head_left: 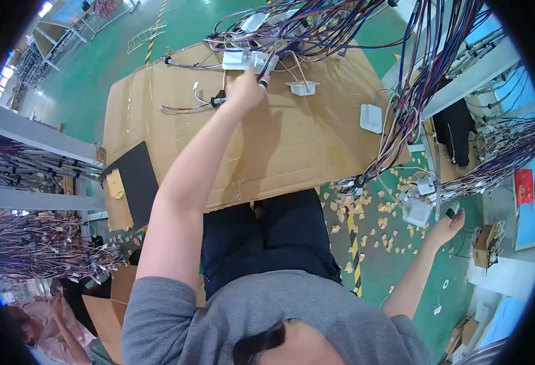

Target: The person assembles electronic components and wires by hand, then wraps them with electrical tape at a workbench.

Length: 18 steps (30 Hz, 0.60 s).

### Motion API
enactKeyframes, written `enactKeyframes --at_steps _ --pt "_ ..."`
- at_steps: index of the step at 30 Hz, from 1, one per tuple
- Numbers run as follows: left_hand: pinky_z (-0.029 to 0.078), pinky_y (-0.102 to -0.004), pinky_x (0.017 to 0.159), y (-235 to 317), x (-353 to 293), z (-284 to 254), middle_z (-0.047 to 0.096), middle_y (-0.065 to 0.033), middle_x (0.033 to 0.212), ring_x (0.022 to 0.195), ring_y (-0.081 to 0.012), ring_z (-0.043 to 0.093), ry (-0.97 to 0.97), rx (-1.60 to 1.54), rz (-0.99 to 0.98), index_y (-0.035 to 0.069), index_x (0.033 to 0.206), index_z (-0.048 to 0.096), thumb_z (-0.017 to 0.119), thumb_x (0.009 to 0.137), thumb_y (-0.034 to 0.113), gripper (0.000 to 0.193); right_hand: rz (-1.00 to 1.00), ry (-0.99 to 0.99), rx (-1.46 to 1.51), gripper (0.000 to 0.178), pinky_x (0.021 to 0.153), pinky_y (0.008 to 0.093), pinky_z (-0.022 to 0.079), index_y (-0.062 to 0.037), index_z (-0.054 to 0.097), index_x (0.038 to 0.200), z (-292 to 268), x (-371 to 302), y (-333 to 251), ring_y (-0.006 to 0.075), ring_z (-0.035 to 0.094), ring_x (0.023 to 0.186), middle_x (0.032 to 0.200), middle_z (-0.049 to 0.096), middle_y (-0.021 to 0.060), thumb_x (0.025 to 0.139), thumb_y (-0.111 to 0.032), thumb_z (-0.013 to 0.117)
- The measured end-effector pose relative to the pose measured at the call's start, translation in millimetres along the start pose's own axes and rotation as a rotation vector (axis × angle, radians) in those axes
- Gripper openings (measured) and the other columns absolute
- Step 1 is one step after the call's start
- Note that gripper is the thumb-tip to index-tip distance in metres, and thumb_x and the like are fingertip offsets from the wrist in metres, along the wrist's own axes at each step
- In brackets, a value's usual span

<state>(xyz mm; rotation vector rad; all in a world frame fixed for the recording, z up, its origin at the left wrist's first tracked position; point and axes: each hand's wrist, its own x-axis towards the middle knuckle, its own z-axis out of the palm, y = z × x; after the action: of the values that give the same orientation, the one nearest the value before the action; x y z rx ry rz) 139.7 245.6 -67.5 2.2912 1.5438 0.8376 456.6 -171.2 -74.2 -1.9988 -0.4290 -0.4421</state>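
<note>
My left hand (pixel 246 92) reaches over the cardboard-topped table (pixel 188 146) and closes on a dark cable (pixel 269 66) of the wire bundle. Right by its fingers are white plastic housings (pixel 236 60). A short cable with a black connector (pixel 218 99) lies left of the hand, and a white cup-like part (pixel 303 89) lies to the right. My right hand (pixel 445 230) is out beyond the table's right side, fingers apart, with a dark band on one finger. Close to it hang white plastic pieces (pixel 417 211) on wires.
Thick wire bundles (pixel 422 73) hang over the table's far right. A white pad (pixel 371 118) sits at the right edge, a black sheet (pixel 135 182) at the left. Cardboard scraps (pixel 374 225) litter the green floor. Another person (pixel 55 322) is at lower left.
</note>
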Motion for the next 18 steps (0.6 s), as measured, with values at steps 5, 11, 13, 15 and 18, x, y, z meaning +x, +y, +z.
enactKeyframes --at_steps 5,11,13,15,18 --pt "0.041 -0.0413 0.061 28.3 -97.6 -22.5 0.057 -0.021 0.076 0.071 -0.0356 0.057 -0.069 -0.321 0.153 0.002 0.09 0.054 0.049 0.087 0.015 0.014 -0.249 -0.157 0.182 0.033 0.083 0.0287 0.042 -0.0004 0.052 0.105 4.1 -42.0 -111.5 0.018 0.055 0.092 0.099 0.058 0.0095 0.076 0.009 0.039" --pt "0.048 -0.0387 0.064 83.8 -195.1 -80.4 0.061 -0.015 0.08 0.074 -0.0317 0.06 -0.406 -0.441 0.426 0.002 0.097 0.055 0.058 0.072 -0.001 0.025 -0.394 -1.013 0.532 0.02 0.071 0.0276 0.046 -0.0012 0.054 0.101 120.5 -125.9 -219.5 0.0132 0.058 0.08 0.089 0.059 0.006 0.082 -0.006 0.048" --pt "0.048 -0.039 0.064 89.2 -210.9 -75.3 0.061 -0.0126 0.077 0.071 -0.0307 0.06 -0.311 -0.5 0.463 0.002 0.099 0.054 0.061 0.071 0.002 0.028 0.132 -1.427 0.574 0.013 0.064 0.0245 0.043 -0.0014 0.055 0.093 160.8 -124.1 -241.0 0.0105 0.055 0.073 0.079 0.058 0.0034 0.082 -0.005 0.049" --pt "0.048 -0.039 0.067 80.9 -217.5 -83.6 0.061 -0.0128 0.082 0.074 -0.0307 0.06 -0.449 -0.517 0.46 0.002 0.1 0.054 0.061 0.072 0.003 0.029 0.092 -1.419 0.578 0.011 0.062 0.0232 0.042 -0.0013 0.056 0.089 158.9 -124.0 -250.7 0.0094 0.054 0.069 0.075 0.057 0.0024 0.082 -0.005 0.049" --pt "0.047 -0.0397 0.076 56.6 -205.2 -103.5 0.059 -0.0147 0.095 0.087 -0.0318 0.058 -0.49 -0.599 0.626 0.002 0.106 0.053 0.063 0.072 0.005 0.036 -0.18 -1.423 0.578 0.008 0.058 0.0216 0.039 -0.001 0.056 0.084 130.3 -117.6 -258.7 0.0083 0.05 0.061 0.068 0.054 0.0018 0.081 -0.005 0.05"
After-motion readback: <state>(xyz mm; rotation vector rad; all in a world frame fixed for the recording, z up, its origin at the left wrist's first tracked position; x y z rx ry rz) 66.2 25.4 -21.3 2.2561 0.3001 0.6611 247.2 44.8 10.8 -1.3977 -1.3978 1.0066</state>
